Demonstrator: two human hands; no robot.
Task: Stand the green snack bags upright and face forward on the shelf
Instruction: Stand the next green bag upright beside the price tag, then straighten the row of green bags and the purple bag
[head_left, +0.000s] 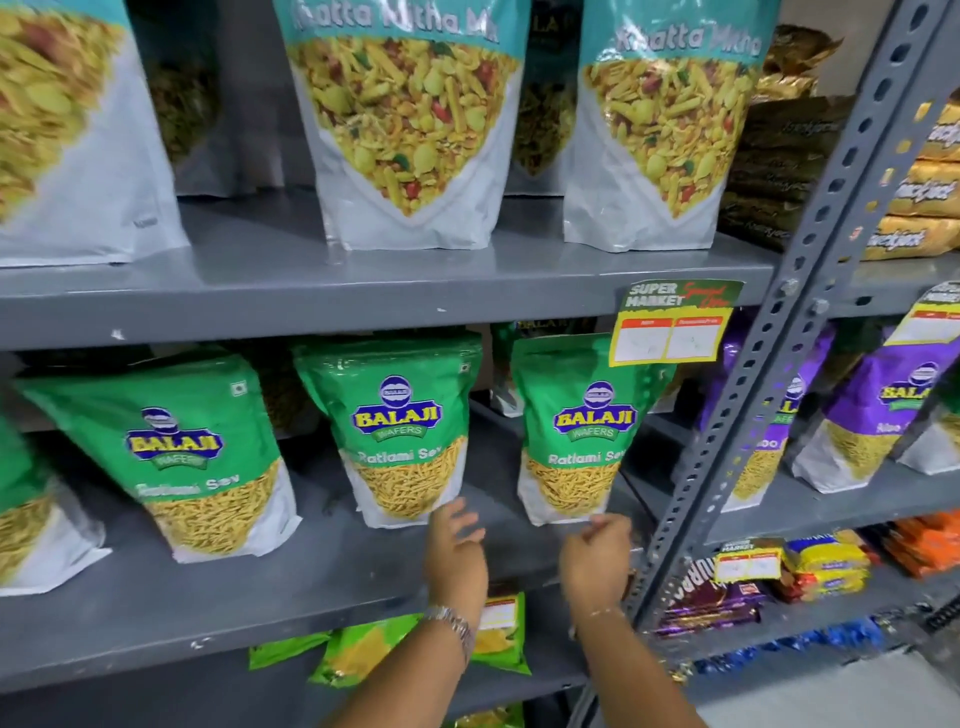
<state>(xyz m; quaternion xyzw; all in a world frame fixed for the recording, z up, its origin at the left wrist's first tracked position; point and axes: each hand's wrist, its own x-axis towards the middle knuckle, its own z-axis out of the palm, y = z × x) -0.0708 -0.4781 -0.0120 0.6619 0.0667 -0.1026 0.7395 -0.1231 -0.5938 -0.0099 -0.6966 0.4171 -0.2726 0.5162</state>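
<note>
Three green Balaji Ratlami Sev bags stand upright, fronts toward me, on the grey middle shelf (322, 577): a left bag (176, 452), a middle bag (400, 426) and a right bag (576, 431). A fourth green bag (21, 499) is cut off at the left edge. My left hand (454, 551) hovers open just below the middle bag's bottom right corner, holding nothing. My right hand (597, 556) is loosely curled below the right bag's base, blurred; nothing is visibly held in it.
Teal Khatta Mitha bags (410, 130) fill the upper shelf. A yellow price tag (670, 327) hangs over the right bag's top. A perforated steel upright (748, 415) stands at right, with purple bags (878, 415) beyond. Small green packets (363, 654) lie on the lower shelf.
</note>
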